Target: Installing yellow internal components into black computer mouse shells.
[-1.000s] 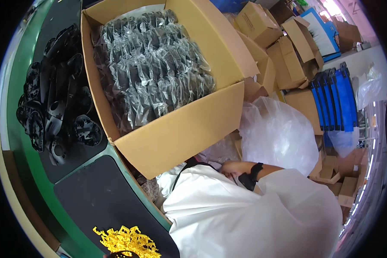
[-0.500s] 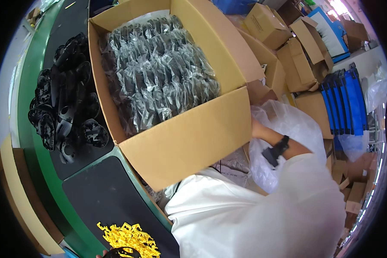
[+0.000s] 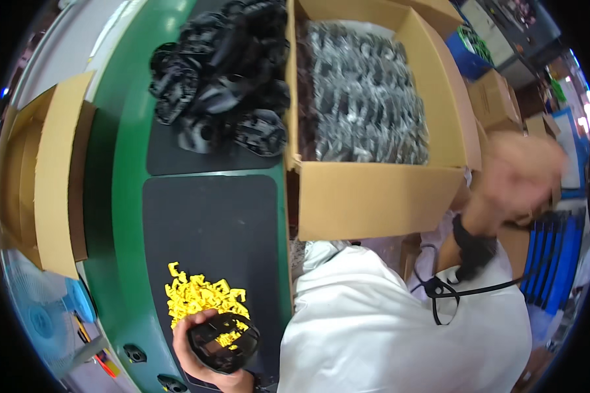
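My left hand (image 3: 189, 354) grips a rounded black plastic shell (image 3: 246, 354), its thumb and fingers around the rim. Yellow shows through an opening in the shell. Just beyond it, small yellow plastic clips (image 3: 200, 295) lie heaped on a black mat (image 3: 210, 216). Over at the right, my right hand (image 3: 521, 173), with a black band at its wrist, is raised beside a large open carton (image 3: 377, 200). Motion smears its fingers, so whether it holds anything is unclear. Rows of parts in clear plastic bags (image 3: 367, 98) fill much of the carton.
Black plastic parts (image 3: 226, 92) are piled at the back of the green bench (image 3: 128, 216). Another open carton (image 3: 59, 177) and a blue fan (image 3: 42, 321) stand at the left. Blue panels (image 3: 554, 255) and more boxes are at the right.
The view has swung left, so the carton appears farther right. My right hand has come up from beside the carton. My left hand and the black shell now show much more fully.
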Action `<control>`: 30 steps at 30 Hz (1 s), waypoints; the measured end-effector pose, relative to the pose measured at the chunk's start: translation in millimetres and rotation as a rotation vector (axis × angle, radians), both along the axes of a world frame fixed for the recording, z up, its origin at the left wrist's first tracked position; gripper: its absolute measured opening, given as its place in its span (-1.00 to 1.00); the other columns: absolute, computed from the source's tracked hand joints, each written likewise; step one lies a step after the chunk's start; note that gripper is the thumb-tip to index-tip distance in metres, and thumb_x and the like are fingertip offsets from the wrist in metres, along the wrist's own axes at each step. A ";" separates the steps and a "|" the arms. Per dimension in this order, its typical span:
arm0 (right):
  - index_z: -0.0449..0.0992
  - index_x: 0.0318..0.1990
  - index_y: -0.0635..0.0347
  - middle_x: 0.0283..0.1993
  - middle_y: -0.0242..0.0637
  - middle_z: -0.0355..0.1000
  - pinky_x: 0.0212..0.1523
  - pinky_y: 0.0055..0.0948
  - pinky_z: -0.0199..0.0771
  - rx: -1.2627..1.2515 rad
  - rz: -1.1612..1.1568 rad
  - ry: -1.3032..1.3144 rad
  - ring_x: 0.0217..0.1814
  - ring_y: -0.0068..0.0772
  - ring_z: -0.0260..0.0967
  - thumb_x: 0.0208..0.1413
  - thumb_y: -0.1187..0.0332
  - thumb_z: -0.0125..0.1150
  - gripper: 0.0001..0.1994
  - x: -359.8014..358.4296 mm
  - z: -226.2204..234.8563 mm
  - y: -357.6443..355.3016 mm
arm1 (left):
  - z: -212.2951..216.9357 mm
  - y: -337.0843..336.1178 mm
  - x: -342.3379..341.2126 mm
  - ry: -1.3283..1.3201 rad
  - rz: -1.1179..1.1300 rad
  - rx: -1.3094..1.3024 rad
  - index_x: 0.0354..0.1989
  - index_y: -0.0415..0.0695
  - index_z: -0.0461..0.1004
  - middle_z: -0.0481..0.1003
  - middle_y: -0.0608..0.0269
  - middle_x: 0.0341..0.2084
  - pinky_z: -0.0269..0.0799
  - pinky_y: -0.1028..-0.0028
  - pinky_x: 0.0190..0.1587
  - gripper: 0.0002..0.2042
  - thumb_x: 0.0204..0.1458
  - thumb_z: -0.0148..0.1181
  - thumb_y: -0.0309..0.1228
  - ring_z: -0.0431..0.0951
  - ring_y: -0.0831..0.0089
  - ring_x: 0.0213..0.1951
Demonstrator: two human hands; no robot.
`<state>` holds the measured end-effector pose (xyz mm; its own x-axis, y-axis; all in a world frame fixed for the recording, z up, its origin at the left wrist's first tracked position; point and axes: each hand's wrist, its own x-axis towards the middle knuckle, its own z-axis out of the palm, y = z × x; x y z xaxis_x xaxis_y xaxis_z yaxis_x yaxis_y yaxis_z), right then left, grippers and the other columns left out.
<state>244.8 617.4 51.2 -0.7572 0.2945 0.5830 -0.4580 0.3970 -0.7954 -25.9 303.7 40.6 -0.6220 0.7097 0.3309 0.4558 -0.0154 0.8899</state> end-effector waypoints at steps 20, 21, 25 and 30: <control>0.46 0.00 0.28 -0.06 0.06 0.48 0.05 -0.18 0.41 0.178 0.177 -1.490 0.05 0.04 0.42 0.05 -0.23 0.14 -0.32 -64.3 -63.4 -99.8 | -61.3 -80.0 -10.6 -0.362 0.485 0.032 0.24 -0.39 0.15 0.41 0.05 0.00 0.42 0.30 0.03 0.11 -0.30 0.32 0.35 0.48 0.20 -0.03; 0.45 0.02 0.25 -0.13 -0.01 0.52 0.03 -0.21 0.43 0.159 0.218 -1.602 0.02 -0.03 0.46 -0.12 -0.30 0.26 -0.22 -61.1 -61.3 -100.4 | -63.4 -79.8 -12.0 -0.381 0.467 0.022 0.24 -0.39 0.15 0.41 0.05 0.00 0.42 0.30 0.03 0.12 -0.30 0.32 0.36 0.48 0.19 -0.03; 0.48 0.01 0.20 -0.27 -0.10 0.55 -0.13 -0.27 0.51 -0.036 0.321 -1.864 -0.23 -0.10 0.54 -0.13 -0.30 0.28 -0.25 -68.5 -50.5 -80.5 | -62.0 -75.3 -13.2 -0.382 0.401 -0.009 0.24 -0.39 0.14 0.40 0.04 0.01 0.43 0.27 0.03 0.13 -0.31 0.33 0.36 0.47 0.18 -0.02; 0.60 -0.22 0.15 -0.44 -0.47 0.47 -0.69 -0.68 0.33 -0.462 -0.373 -1.365 -0.56 -0.72 0.38 0.04 0.35 0.32 -0.83 -82.2 -3.4 -36.7 | -51.4 -66.1 -11.4 -0.303 0.304 0.149 0.18 -0.44 0.25 0.47 -0.15 -0.06 0.54 0.17 -0.01 -0.14 -0.09 0.35 0.09 0.54 0.06 -0.09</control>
<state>162.6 580.8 47.8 -0.4697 0.5460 -0.6937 0.7948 -0.0805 -0.6015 -37.3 237.5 -10.8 -0.8795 0.4379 0.1863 0.1785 -0.0592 0.9822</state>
